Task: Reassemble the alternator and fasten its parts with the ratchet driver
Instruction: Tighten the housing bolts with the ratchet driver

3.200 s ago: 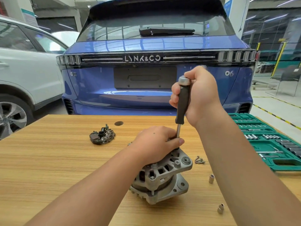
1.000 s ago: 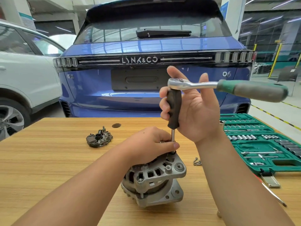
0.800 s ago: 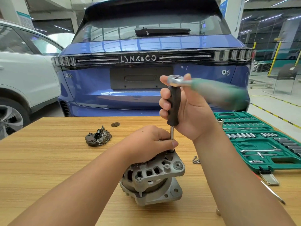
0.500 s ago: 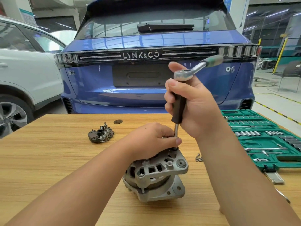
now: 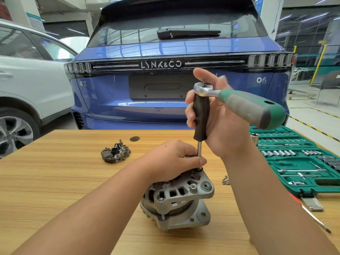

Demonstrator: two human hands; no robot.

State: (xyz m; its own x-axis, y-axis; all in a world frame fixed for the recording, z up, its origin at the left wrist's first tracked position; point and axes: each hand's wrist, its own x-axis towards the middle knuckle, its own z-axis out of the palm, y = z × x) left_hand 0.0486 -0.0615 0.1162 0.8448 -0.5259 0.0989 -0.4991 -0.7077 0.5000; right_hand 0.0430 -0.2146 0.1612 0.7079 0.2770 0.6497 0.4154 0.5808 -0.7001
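Left hand (image 5: 173,159) presses the grey cast-metal alternator (image 5: 180,197) onto the wooden counter (image 5: 55,181), pinching the shaft; right hand (image 5: 220,126) grips the black driver handle (image 5: 201,116), green-handled ratchet (image 5: 244,105) newly swung rightward: another tightening stroke.

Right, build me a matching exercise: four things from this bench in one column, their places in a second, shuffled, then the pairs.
1 silver metal alternator
2 green-handled ratchet wrench
3 dark rectifier plate
4 green plastic socket case

A right edge of the wooden table
B under the left hand
C far left, lying alone
D atop the black-handled driver that the right hand grips

1-B, 2-D, 3-C, 4-A
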